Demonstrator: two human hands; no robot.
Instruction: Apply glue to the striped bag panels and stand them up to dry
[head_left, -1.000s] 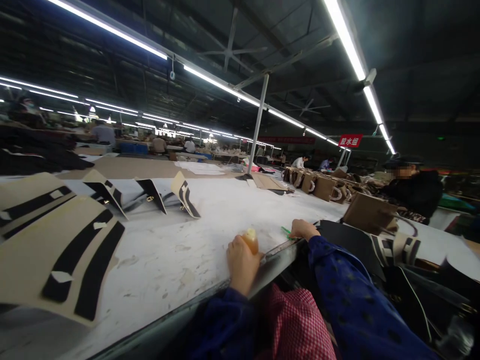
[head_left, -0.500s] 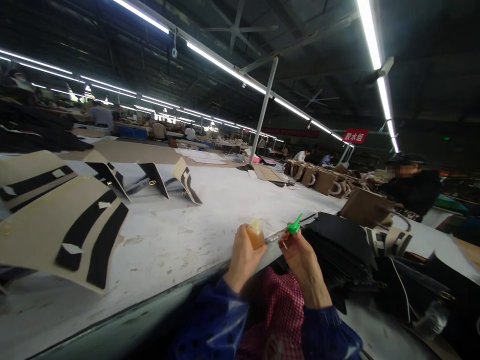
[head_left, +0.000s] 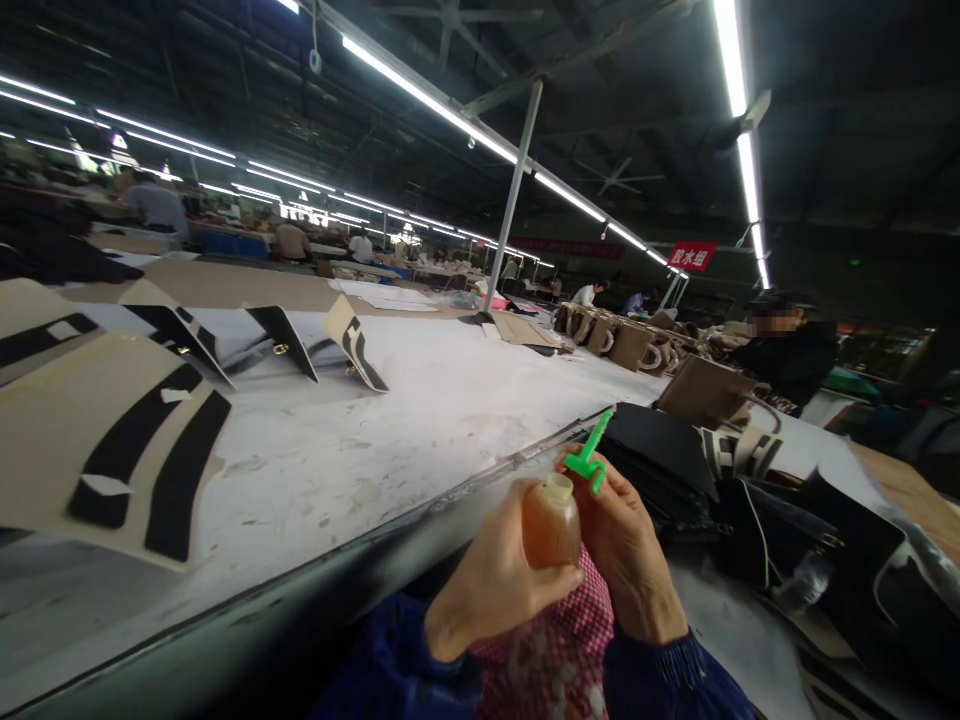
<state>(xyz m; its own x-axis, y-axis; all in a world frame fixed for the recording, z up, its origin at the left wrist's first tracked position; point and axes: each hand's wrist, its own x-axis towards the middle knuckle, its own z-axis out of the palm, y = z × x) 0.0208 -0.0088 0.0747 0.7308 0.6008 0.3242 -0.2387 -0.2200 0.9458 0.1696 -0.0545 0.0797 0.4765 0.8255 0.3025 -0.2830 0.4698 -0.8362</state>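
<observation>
My left hand (head_left: 499, 575) is wrapped round a small translucent bottle (head_left: 551, 530) of amber liquid. The bottle stands upright in my grip, its pale neck uncapped. Close beside it on the right, the fingers of my right hand (head_left: 626, 540) pinch a green plastic nozzle cap (head_left: 589, 458) with a long thin spout that points up and to the right. The cap is apart from the bottle's mouth. Both hands are over the table's near edge, in front of a red checked apron (head_left: 540, 660).
The white table (head_left: 360, 460) carries beige curved panels with black strips (head_left: 135, 450) at left. A stack of black panels (head_left: 660, 455) lies right of my hands, with brown bags (head_left: 630, 350) beyond. Across the table at right is a person in dark clothes (head_left: 791, 350).
The bottle has turned more upright and come right and lower, closer to the cap. The green cap has turned in my right fingers, showing its long spout. My view has shifted slightly right.
</observation>
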